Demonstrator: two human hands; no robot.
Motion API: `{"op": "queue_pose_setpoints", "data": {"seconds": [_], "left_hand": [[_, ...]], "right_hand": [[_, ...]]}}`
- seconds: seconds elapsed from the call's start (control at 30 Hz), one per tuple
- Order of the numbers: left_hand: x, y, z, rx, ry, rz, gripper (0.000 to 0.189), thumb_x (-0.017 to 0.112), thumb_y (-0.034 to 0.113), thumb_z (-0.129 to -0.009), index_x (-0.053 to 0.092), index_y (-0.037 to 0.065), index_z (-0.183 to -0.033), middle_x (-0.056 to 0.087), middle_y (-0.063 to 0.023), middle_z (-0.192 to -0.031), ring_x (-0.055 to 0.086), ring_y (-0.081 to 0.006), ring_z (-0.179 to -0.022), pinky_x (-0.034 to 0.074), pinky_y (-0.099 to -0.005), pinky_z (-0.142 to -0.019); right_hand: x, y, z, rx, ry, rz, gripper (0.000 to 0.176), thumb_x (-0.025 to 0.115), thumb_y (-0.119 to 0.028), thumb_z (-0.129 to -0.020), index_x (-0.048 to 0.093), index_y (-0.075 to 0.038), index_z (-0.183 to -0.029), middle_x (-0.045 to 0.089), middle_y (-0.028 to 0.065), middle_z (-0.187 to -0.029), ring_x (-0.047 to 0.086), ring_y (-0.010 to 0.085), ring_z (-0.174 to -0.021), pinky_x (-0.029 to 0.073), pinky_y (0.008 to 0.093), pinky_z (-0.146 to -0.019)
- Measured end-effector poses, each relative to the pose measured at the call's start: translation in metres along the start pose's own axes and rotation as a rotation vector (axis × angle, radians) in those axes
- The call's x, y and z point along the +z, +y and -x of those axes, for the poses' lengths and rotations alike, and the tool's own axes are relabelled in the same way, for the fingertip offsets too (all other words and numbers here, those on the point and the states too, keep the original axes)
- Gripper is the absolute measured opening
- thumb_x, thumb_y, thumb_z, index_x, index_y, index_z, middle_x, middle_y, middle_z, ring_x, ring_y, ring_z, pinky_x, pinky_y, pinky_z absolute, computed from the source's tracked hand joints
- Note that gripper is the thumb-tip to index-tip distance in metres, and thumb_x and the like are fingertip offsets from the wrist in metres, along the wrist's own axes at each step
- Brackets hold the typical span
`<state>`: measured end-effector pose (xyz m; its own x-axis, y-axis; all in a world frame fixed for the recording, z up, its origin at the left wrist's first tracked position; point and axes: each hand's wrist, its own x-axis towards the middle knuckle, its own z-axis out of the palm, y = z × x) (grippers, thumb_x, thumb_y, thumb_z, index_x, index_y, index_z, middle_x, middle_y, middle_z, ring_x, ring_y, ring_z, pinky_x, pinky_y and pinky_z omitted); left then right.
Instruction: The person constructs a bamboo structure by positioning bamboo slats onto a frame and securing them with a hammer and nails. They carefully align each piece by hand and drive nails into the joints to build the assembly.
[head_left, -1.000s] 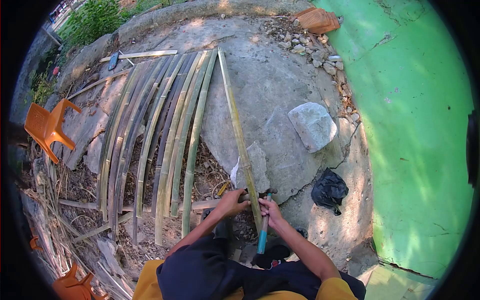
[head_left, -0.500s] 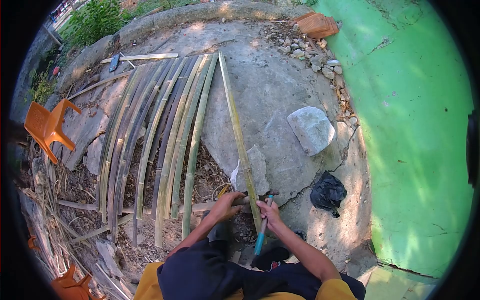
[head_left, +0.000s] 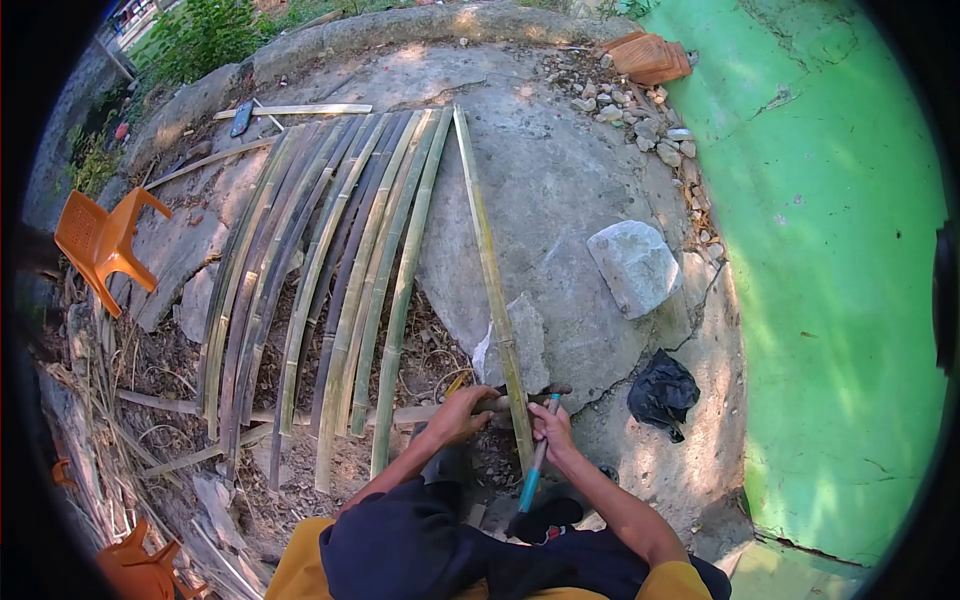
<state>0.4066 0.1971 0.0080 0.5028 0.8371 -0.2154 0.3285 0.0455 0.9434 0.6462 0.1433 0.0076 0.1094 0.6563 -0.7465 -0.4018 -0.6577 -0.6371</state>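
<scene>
Bamboo strip [head_left: 488, 260]: lies on the concrete ground, near end at the person's knees.
Left hand [head_left: 458, 415]: closed on a blade [head_left: 556, 390] set across the strip.
Right hand [head_left: 552, 425]: gripping a blue-handled tool [head_left: 532, 478].
Step, as judged: splitting the strip. The next move calls for a steady blade and a square strike.

Cracked concrete ground [head_left: 560, 190]: bamboo strips [head_left: 330, 260], stone [head_left: 636, 266], black bag [head_left: 661, 393].
</scene>
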Motion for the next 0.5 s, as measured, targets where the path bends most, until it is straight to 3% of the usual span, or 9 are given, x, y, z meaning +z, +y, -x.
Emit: {"op": "queue_pose_setpoints", "data": {"seconds": [0.17, 0.3, 0.33, 0.37, 0.43, 0.47, 0.5], "left_hand": [[-0.019, 0.008, 0.013, 0.013, 0.083, -0.023, 0.036, 0.072, 0.008, -0.086, 0.065, 0.000, -0.120, 0.071, -0.0180, -0.109, 0.070, -0.0322, -0.102, 0.056, -0.0409, -0.091], [-0.048, 0.023, 0.028, -0.072, 0.182, 0.036, 0.023, 0.068, 0.007, -0.093, 0.067, 0.000, -0.115, 0.073, -0.0163, -0.102, 0.072, -0.0273, -0.096, 0.057, -0.0376, -0.085], [-0.055, 0.024, 0.032, -0.141, 0.202, 0.036, 0.019, 0.066, 0.007, -0.095, 0.068, 0.000, -0.113, 0.074, -0.0157, -0.099, 0.073, -0.0258, -0.094, 0.057, -0.0363, -0.083], [-0.059, 0.021, 0.035, -0.139, 0.203, 0.037, 0.019, 0.066, 0.007, -0.095, 0.068, 0.000, -0.113, 0.074, -0.0157, -0.099, 0.073, -0.0258, -0.094, 0.057, -0.0363, -0.083], [-0.067, 0.015, 0.044, -0.156, 0.367, 0.157, 0.016, 0.064, 0.007, -0.098, 0.068, -0.001, -0.111, 0.075, -0.0149, -0.095, 0.074, -0.0239, -0.092, 0.056, -0.0353, -0.081], [-0.071, 0.012, 0.050, -0.107, 0.468, 0.147, 0.019, 0.066, 0.003, -0.094, 0.068, 0.001, -0.112, 0.074, -0.0135, -0.098, 0.072, -0.0247, -0.094, 0.055, -0.0358, -0.083], [-0.076, 0.012, 0.059, -0.110, 0.472, 0.147, 0.019, 0.066, 0.003, -0.094, 0.068, 0.001, -0.112, 0.074, -0.0135, -0.098, 0.072, -0.0247, -0.094, 0.055, -0.0358, -0.083]], "right_hand": [[-0.024, -0.016, -0.007, -0.036, 0.096, 0.018, 0.024, 0.068, -0.018, -0.096, 0.045, -0.015, -0.099, 0.068, 0.0104, -0.094, 0.041, 0.0054, -0.048, 0.036, 0.0232, -0.041], [-0.063, -0.026, -0.028, -0.153, 0.202, 0.396, 0.016, 0.063, -0.020, -0.098, 0.050, -0.013, -0.099, 0.066, 0.0082, -0.089, 0.043, 0.0069, -0.048, 0.037, 0.0236, -0.041], [-0.072, -0.028, -0.038, -0.238, 0.290, 0.591, 0.016, 0.063, -0.020, -0.097, 0.055, -0.008, -0.104, 0.065, 0.0094, -0.084, 0.051, 0.0128, -0.052, 0.042, 0.0306, -0.046], [-0.085, -0.030, -0.043, -0.239, 0.291, 0.592, 0.016, 0.063, -0.020, -0.097, 0.055, -0.008, -0.104, 0.065, 0.0094, -0.084, 0.051, 0.0128, -0.052, 0.042, 0.0306, -0.046], [-0.087, -0.049, -0.044, -0.480, 0.359, 1.005, 0.026, 0.064, -0.019, -0.095, 0.057, -0.002, -0.113, 0.065, 0.0131, -0.083, 0.061, 0.0218, -0.062, 0.047, 0.0400, -0.058], [-0.088, -0.057, -0.046, -0.508, 0.334, 1.040, 0.032, 0.066, -0.018, -0.093, 0.057, 0.001, -0.118, 0.066, 0.0180, -0.085, 0.066, 0.0327, -0.073, 0.048, 0.0459, -0.069], [-0.091, -0.061, -0.050, -0.508, 0.329, 1.042, 0.032, 0.066, -0.018, -0.093, 0.057, 0.001, -0.118, 0.066, 0.0180, -0.085, 0.066, 0.0327, -0.073, 0.048, 0.0459, -0.069]]}}
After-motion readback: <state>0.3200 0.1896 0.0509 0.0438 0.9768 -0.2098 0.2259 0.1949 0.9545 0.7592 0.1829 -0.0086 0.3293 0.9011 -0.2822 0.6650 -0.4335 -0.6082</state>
